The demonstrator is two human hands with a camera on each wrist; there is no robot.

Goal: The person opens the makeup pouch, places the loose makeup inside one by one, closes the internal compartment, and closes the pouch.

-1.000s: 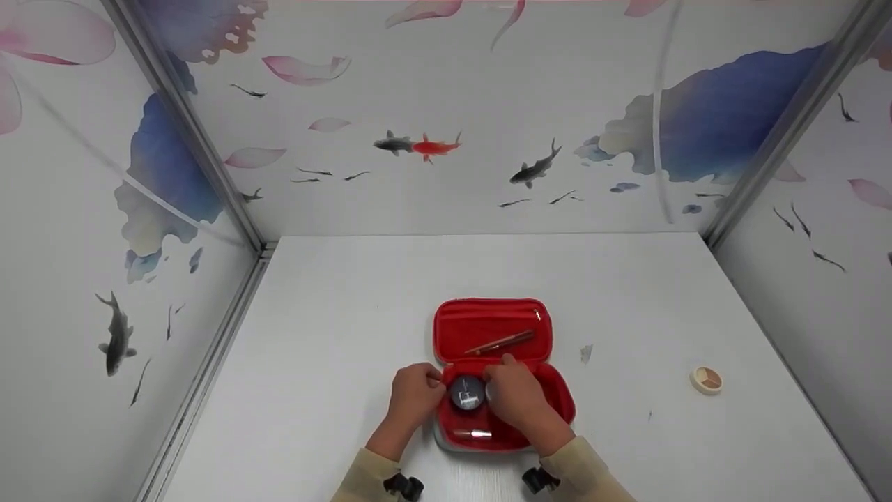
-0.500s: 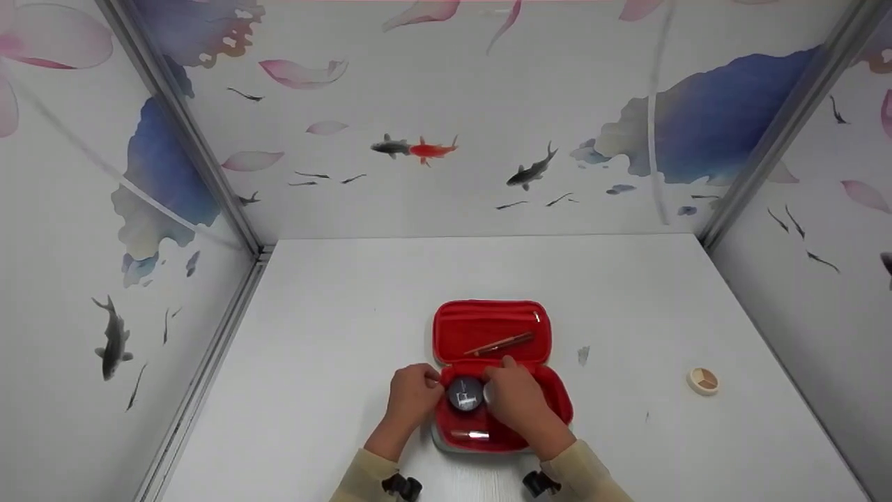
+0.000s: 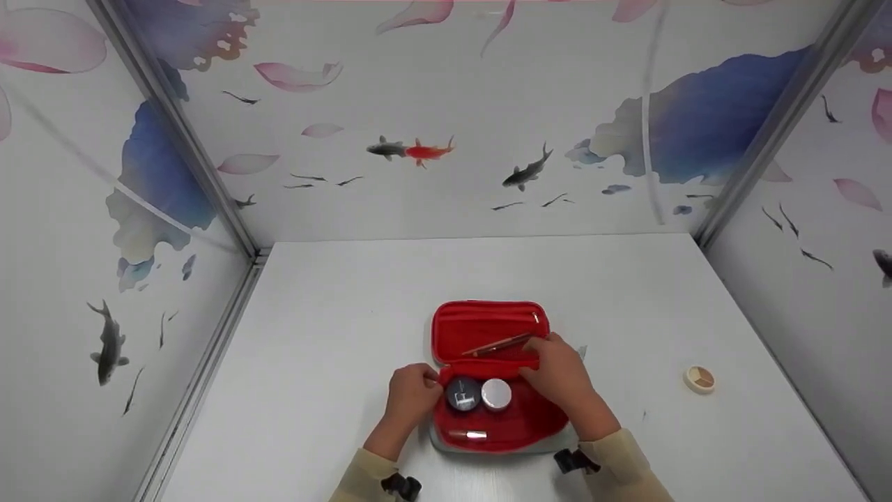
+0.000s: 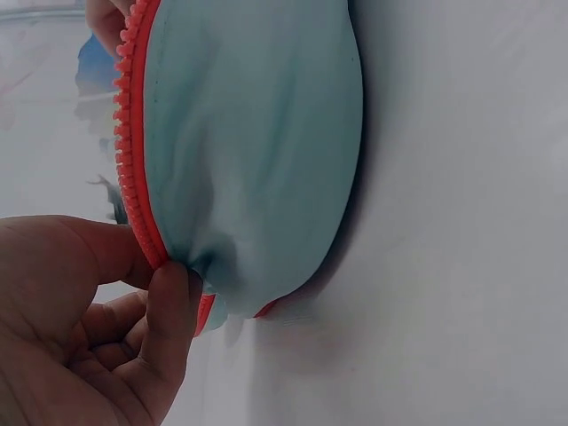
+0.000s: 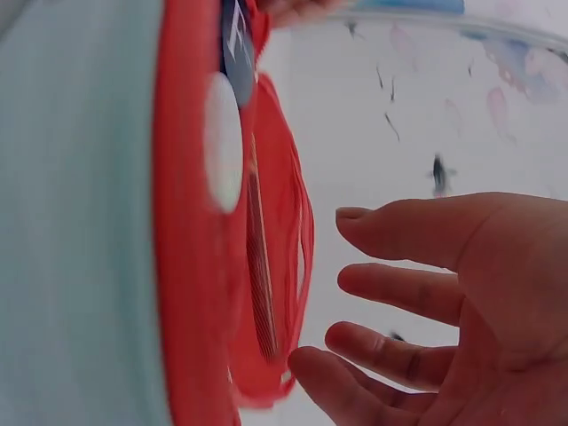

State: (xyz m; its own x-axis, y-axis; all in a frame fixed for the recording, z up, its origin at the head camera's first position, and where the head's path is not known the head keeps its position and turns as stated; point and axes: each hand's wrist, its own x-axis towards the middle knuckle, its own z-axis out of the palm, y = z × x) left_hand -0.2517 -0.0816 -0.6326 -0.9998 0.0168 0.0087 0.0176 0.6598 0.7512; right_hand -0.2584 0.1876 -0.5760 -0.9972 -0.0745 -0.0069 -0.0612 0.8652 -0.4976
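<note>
Plainly, left fingers [image 4: 167, 315] pinch the rounded case's [image 4: 257, 151] toothed zipper [image 4: 134, 151].

Right hand [image 3: 559, 373] moves off round white thing [image 3: 496, 395]

The hand went up and to the right, and its fingers are now spread near one end of the thin brown stick [image 3: 496, 344]. The white thing was mostly hidden before, but now its top shows beside the dark round one [image 3: 463, 394]

Left wrist view: pouch [image 4: 257, 151] cut off at top; right wrist view: right hand [image 5: 497, 306] cut off.
</note>
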